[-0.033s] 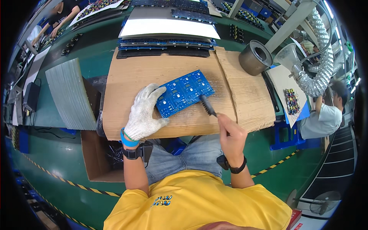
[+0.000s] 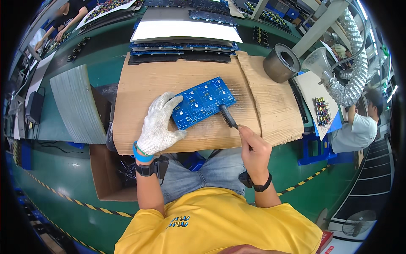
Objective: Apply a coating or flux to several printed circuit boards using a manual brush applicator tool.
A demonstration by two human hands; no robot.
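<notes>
A blue circuit board [image 2: 204,103] with small white parts lies at a slant on a sheet of brown cardboard [image 2: 203,137]. My left hand [image 2: 158,125], in a white knit glove, grips its left end between thumb and fingers. In my bare right hand [image 2: 255,148] is the handle end of a small black brush [image 2: 228,117], pinched between thumb and fingers. The brush head meets the board's near right edge, with its bristles toward the lower left. The tips of my gloved fingers lie over the board's left corner.
Stacked blue boards with sheets between them [image 2: 184,48] stand beyond the cardboard. A metal can [image 2: 282,63] sits at the far right, near a flexible exhaust duct [image 2: 353,63]. An open carton [image 2: 112,173] is at lower left. Other people work at both sides.
The brush and my right hand have shifted very slightly to the left, and the brush has turned a little, showing more bristles. My left hand and the board stay in place.
</notes>
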